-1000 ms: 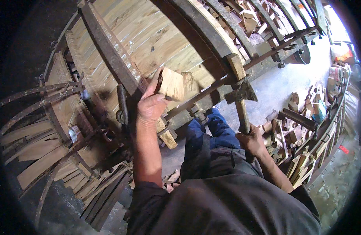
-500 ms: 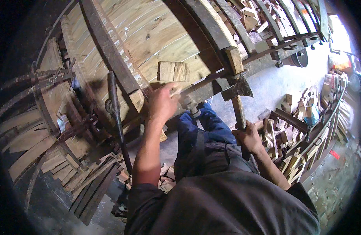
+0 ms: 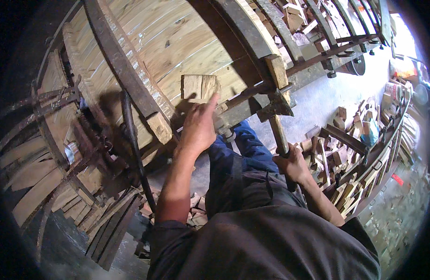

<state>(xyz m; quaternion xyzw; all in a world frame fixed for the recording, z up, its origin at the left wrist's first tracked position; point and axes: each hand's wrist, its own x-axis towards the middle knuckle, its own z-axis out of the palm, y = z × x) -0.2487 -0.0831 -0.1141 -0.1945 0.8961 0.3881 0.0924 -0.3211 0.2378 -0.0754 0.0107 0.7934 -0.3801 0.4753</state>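
Observation:
My right hand is wrapped round the wooden handle of a hatchet. Its dark head, with a flared blade, points away from me beside the metal frame. My left hand is over the near edge of a large panel of pale planks. Its index finger stretches toward the right end of a small wooden block on the panel; whether it touches I cannot tell. The other fingers are partly hidden. Close to that fingertip is a small tan piece of wood.
Dark metal bars cross the panel, with wooden wedges at their ends. A long dark lever stands left of my left arm. Wood offcuts are heaped at right. Curved boards lie at far left.
My left hand has moved slightly, and its index finger now extends toward the block. The hatchet has shifted a little left and nearer me. The whole view has shifted slightly.

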